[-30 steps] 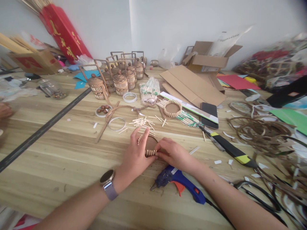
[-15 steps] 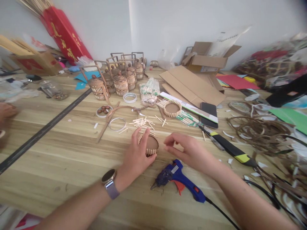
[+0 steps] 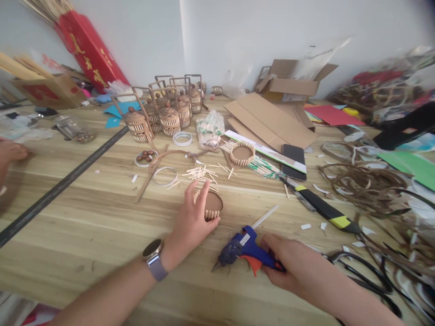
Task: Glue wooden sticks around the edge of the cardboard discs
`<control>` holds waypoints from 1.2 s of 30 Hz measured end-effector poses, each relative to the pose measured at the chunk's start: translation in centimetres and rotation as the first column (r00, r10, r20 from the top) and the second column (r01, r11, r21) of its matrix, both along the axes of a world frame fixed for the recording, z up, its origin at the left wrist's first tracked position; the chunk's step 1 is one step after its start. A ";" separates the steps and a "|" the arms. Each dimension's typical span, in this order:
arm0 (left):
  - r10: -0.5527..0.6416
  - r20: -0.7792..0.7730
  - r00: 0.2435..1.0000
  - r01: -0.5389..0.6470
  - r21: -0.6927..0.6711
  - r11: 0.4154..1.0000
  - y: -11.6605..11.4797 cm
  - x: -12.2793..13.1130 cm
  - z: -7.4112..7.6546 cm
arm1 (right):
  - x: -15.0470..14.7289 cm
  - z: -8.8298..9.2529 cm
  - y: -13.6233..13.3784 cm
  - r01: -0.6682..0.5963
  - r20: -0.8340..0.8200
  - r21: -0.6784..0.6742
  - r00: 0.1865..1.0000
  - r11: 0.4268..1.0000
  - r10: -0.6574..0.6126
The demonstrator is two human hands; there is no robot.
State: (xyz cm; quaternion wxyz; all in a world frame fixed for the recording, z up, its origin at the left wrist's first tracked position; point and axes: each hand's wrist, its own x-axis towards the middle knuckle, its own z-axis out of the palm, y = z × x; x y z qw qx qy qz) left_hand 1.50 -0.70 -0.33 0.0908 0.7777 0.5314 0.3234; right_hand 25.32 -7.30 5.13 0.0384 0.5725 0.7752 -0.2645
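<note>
My left hand (image 3: 195, 212) grips a small round brown tray (image 3: 215, 203) edged with short upright wooden sticks, fingers on its left side and thumb at the front. Part of its rim shows no sticks. My right hand (image 3: 288, 260) is wrapped round the handle of a blue glue gun (image 3: 246, 244) with an orange trigger. The gun lies on the table with its nozzle to the left, and a clear glue stick (image 3: 266, 216) pokes out of its back. Loose short wooden sticks (image 3: 200, 173) are scattered just beyond the tray.
A second stick-edged tray (image 3: 242, 154) stands farther back, beside a black phone (image 3: 294, 161). A utility knife (image 3: 324, 203) lies to the right, near tangled brown strips (image 3: 353, 181). Several small lidded baskets (image 3: 169, 118) stand at the back. Another person's hand (image 3: 12, 151) is at far left.
My right hand has come down and back from beside the tray and closed on the glue gun's handle. My left hand still holds the tray in place.
</note>
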 end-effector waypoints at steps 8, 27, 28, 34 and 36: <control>0.007 -0.006 1.000 -0.007 -0.041 0.999 0.1 0.1 0.3 | 1.1 1.6 -0.1 0.374 -0.481 0.112 0.831 0.920 -0.279; -0.041 -0.022 0.999 0.042 0.060 0.997 0.0 -0.1 0.1 | 0.1 -2.7 2.6 0.375 -0.614 -0.114 0.702 0.920 -0.362; -0.039 -0.022 0.999 0.040 0.063 0.997 0.0 -0.1 0.1 | 0.0 -2.6 2.7 0.351 -0.622 -0.077 0.715 0.933 -0.320; -0.041 -0.016 0.999 0.042 0.056 0.998 0.0 -0.1 0.1 | -0.7 -2.0 2.8 0.270 -0.592 -0.039 0.770 0.962 -0.240; -0.039 -0.012 0.999 0.040 0.051 0.998 -0.1 -0.1 0.1 | -0.8 -2.1 2.7 0.263 -0.562 -0.021 0.795 0.964 -0.229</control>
